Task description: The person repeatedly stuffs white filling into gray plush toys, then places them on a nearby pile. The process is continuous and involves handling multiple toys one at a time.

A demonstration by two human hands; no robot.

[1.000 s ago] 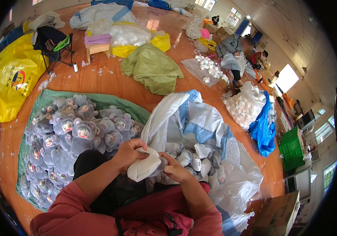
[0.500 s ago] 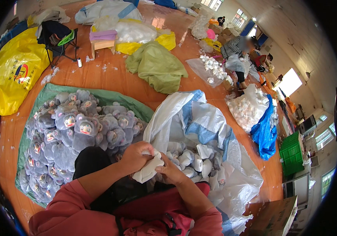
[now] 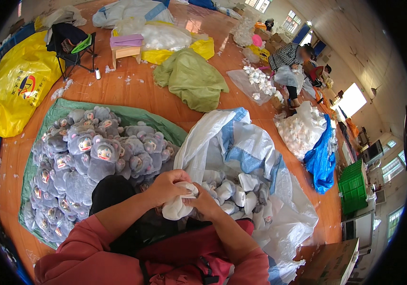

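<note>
Between my two hands, above my lap, is a soft white cloth piece (image 3: 177, 209), perhaps a plush skin turned inside out; its exact kind is unclear. My left hand (image 3: 168, 187) grips its upper edge with curled fingers. On the other side my right hand (image 3: 204, 202) pinches it, the fingertips partly hidden by the cloth. Right of my hands a white and blue woven sack (image 3: 255, 152) lies open, with many white and grey plush pieces (image 3: 239, 192) inside. To the left, grey plush dolls (image 3: 101, 154) with printed faces are heaped on a green sheet (image 3: 141, 114).
A green cloth (image 3: 194, 78) lies crumpled ahead. Farther left stand a folding chair (image 3: 70, 42), a small wooden stool (image 3: 126, 50) and a yellow sack (image 3: 23, 80). A co-worker (image 3: 286, 61) bends over white pieces at the far right. Nearer are a stuffed clear bag (image 3: 301, 130) and a green crate (image 3: 353, 185).
The white cloth piece has shifted and bunched between my hands, and its upper edge is rounder now. Both hands keep their hold; my left hand has moved slightly. The view has shifted a little.
</note>
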